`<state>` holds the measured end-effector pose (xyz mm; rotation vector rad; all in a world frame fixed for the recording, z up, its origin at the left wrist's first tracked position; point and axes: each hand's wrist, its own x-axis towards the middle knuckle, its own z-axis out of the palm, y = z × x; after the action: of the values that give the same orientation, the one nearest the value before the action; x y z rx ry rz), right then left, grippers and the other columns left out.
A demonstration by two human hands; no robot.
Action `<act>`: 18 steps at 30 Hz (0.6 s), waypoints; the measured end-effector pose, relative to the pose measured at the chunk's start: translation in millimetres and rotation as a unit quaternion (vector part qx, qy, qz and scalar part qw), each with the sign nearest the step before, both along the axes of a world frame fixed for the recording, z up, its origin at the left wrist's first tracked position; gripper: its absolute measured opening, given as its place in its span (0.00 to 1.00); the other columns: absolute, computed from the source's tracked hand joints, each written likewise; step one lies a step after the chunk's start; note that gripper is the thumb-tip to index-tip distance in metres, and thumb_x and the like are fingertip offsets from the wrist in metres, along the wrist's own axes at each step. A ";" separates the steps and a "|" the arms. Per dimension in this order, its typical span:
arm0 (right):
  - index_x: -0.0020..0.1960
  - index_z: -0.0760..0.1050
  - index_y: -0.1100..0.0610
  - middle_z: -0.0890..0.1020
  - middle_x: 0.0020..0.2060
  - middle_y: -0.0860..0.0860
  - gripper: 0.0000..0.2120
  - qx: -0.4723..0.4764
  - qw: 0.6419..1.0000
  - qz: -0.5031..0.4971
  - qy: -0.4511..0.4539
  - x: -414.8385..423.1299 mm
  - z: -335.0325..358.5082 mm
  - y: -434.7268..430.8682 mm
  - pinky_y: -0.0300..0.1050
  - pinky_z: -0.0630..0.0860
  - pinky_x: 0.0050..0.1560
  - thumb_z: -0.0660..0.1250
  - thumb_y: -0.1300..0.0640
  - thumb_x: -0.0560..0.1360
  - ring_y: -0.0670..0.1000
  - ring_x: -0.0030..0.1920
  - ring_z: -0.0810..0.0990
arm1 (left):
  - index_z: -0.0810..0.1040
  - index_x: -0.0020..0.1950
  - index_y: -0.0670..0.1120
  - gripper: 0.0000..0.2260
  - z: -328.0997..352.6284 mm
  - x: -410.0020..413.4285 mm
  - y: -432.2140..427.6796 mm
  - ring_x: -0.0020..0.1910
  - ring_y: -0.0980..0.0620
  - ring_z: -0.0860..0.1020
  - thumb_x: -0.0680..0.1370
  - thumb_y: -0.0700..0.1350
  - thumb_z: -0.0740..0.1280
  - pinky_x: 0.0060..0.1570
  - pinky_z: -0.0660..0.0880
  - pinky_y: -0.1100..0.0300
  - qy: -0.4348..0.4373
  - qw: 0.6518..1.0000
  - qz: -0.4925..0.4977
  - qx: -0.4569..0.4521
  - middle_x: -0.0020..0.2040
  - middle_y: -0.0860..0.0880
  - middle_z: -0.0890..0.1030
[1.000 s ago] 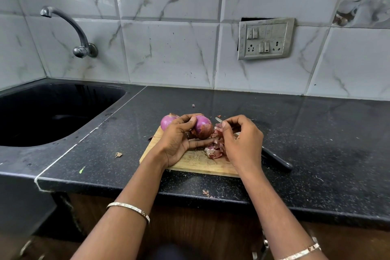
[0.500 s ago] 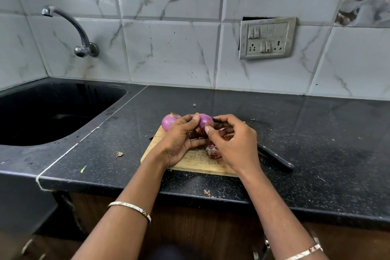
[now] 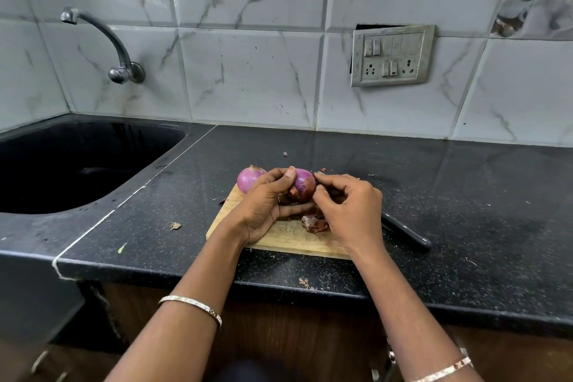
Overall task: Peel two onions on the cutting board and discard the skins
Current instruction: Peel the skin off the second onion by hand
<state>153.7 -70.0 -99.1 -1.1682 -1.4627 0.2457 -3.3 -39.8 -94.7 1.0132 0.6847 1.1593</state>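
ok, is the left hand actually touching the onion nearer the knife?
Touching. The head view shows the left hand gripping the onion: thumb pressed on its top, fingers curled beneath it.

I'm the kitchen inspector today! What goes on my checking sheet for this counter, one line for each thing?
Surface: black speckled countertop; wooden cutting board near its front edge.
Job's things: held onion with some brown skin on; second onion at the board's far left corner; skins pile on the board.
Clutter: knife right of the board; skin scraps on the countertop.
Hands: left hand grips the held onion; right hand pinches at its skin.
Cables: nothing seen.
Surroundings: sink and tap to the left; switch panel on the tiled wall.
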 end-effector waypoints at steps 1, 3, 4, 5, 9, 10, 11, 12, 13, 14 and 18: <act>0.54 0.87 0.54 0.87 0.46 0.44 0.09 -0.005 1.000 0.008 0.004 -0.5 0.9 -1.6 0.27 0.76 0.51 0.75 0.59 0.74 0.35 0.47 0.83 | 0.71 0.68 0.31 0.22 -0.3 0.0 0.2 0.58 0.41 0.82 0.81 0.46 0.66 0.52 0.83 0.47 -0.001 1.000 0.001 0.002 0.63 0.30 0.78; 0.54 0.86 0.54 0.86 0.44 0.42 0.09 -0.013 0.999 0.029 0.014 -1.6 2.4 -4.7 0.28 0.78 0.45 0.77 0.55 0.74 0.37 0.44 0.84 | 0.73 0.66 0.34 0.22 -0.5 -0.3 0.0 0.57 0.41 0.81 0.78 0.47 0.68 0.51 0.83 0.48 -0.002 1.000 -0.002 0.009 0.56 0.33 0.80; 0.54 0.86 0.54 0.86 0.43 0.42 0.10 -0.015 0.999 0.034 0.016 -2.1 3.0 -5.8 0.29 0.78 0.43 0.77 0.53 0.74 0.38 0.42 0.84 | 0.73 0.65 0.36 0.21 -0.5 -0.4 -0.2 0.56 0.42 0.81 0.77 0.47 0.69 0.50 0.83 0.49 -0.002 1.000 -0.003 0.013 0.52 0.37 0.80; 0.54 0.86 0.54 0.86 0.42 0.41 0.11 -0.016 0.999 0.034 0.014 -2.3 3.3 -6.3 0.30 0.78 0.43 0.77 0.52 0.73 0.38 0.42 0.84 | 0.74 0.65 0.38 0.20 -1.0 -0.8 0.2 0.55 0.43 0.81 0.76 0.47 0.69 0.50 0.83 0.49 0.000 1.000 -0.004 0.017 0.50 0.40 0.80; 0.56 0.86 0.54 0.86 0.43 0.41 0.12 -0.017 0.999 0.028 -0.001 -1.4 1.9 -5.0 0.29 0.78 0.45 0.77 0.52 0.73 0.37 0.43 0.84 | 0.73 0.61 0.40 0.18 -1.8 -0.6 -0.1 0.53 0.45 0.82 0.75 0.47 0.70 0.49 0.83 0.49 0.004 1.000 -0.008 0.027 0.49 0.42 0.82; 0.56 0.86 0.55 0.87 0.45 0.43 0.13 -0.017 1.000 0.025 -0.004 -1.3 1.7 -4.7 0.28 0.77 0.47 0.77 0.52 0.73 0.37 0.45 0.84 | 0.73 0.61 0.40 0.18 -1.6 -0.6 -0.3 0.51 0.47 0.83 0.74 0.46 0.70 0.49 0.83 0.49 0.003 1.000 -0.007 0.026 0.48 0.43 0.82; 0.57 0.86 0.55 0.87 0.47 0.45 0.13 -0.017 1.000 0.022 -0.007 -1.2 1.5 -4.2 0.28 0.77 0.50 0.76 0.53 0.74 0.37 0.47 0.83 | 0.73 0.61 0.40 0.18 -1.6 -0.6 -0.3 0.50 0.48 0.83 0.74 0.46 0.70 0.49 0.84 0.49 0.002 1.000 -0.006 0.026 0.48 0.43 0.82; 0.57 0.86 0.55 0.87 0.48 0.46 0.12 -0.017 1.000 0.019 -0.010 -1.1 1.7 -4.2 0.29 0.76 0.53 0.76 0.54 0.74 0.37 0.49 0.83 | 0.73 0.61 0.40 0.18 -1.6 -0.4 -0.4 0.49 0.48 0.84 0.75 0.46 0.70 0.48 0.84 0.48 0.000 1.000 -0.006 0.025 0.49 0.43 0.82; 0.57 0.86 0.55 0.87 0.49 0.47 0.12 -0.017 1.000 0.017 -0.012 -1.2 2.0 -4.1 0.28 0.75 0.55 0.75 0.54 0.75 0.37 0.50 0.83 | 0.73 0.61 0.40 0.17 -1.9 0.0 -0.1 0.48 0.48 0.84 0.75 0.45 0.70 0.48 0.84 0.48 -0.003 1.000 -0.006 0.025 0.50 0.42 0.81; 0.57 0.86 0.55 0.87 0.49 0.48 0.11 -0.017 1.000 0.015 -0.013 -1.3 2.2 -3.9 0.27 0.74 0.56 0.74 0.56 0.75 0.37 0.50 0.83 | 0.72 0.60 0.40 0.15 -2.2 0.3 0.0 0.47 0.48 0.84 0.77 0.44 0.69 0.48 0.84 0.48 -0.005 1.000 -0.005 0.026 0.50 0.41 0.81; 0.57 0.86 0.55 0.87 0.51 0.49 0.11 -0.016 1.000 -0.004 -0.026 -0.6 0.8 -1.8 0.21 0.69 0.57 0.71 0.61 0.75 0.36 0.54 0.81 | 0.72 0.58 0.40 0.15 -2.5 1.4 0.3 0.46 0.48 0.85 0.76 0.44 0.70 0.50 0.84 0.46 -0.009 1.000 -0.001 0.027 0.54 0.39 0.79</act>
<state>153.1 -71.7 -98.3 -1.2145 -1.5052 0.2358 -1.9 -39.4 -97.2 1.0469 0.6405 1.1893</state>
